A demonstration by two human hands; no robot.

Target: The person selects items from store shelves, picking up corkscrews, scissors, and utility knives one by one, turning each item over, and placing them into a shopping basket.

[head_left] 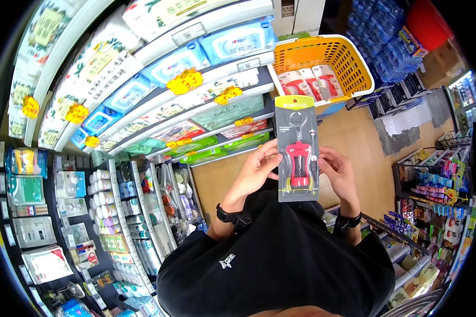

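Note:
A packaged corkscrew point(300, 166), red with a metal ring on top, is held upright before my chest on a grey and yellow-green card. My left hand point(255, 171) grips the card's left edge, thumb at the front. On the opposite edge, my right hand point(337, 171) pinches the pack with thumb and fingers. Just beyond the pack is a yellow basket point(366, 79) with a white rim. Inside it lie several red-and-white packs point(308, 82), partly covered by the corkscrew card.
Shelves of blue wipes packs point(238, 41) and tissues rise at front left. Household goods hang and stand on a rack point(113, 206) at left. Bottled water point(373, 31) is stacked beyond the basket. Snack racks point(436, 185) stand at right, beside the tan floor point(349, 132).

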